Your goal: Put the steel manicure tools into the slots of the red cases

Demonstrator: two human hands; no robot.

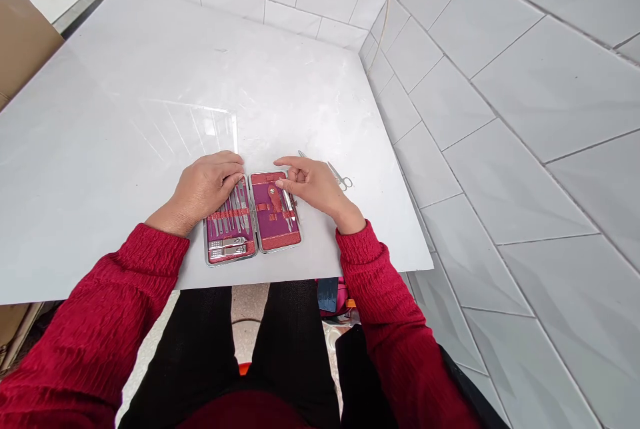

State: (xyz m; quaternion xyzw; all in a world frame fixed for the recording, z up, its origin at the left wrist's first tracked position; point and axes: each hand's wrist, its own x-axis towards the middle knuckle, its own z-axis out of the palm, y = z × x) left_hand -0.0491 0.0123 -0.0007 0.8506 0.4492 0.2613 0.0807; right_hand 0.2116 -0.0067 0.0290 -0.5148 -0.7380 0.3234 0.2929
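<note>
Right hand nearer the loose scissors

The open case lies on the table between the hands, its halves lengthwise away from the person. The right grip is above its far right end, thumb and forefinger parted, nothing visible between. The left hand covers the far left end; its hold is hidden. The scissors slant just rightward.

Clippers shiny mtl; tabletop smooth w/ gloss.
</note>
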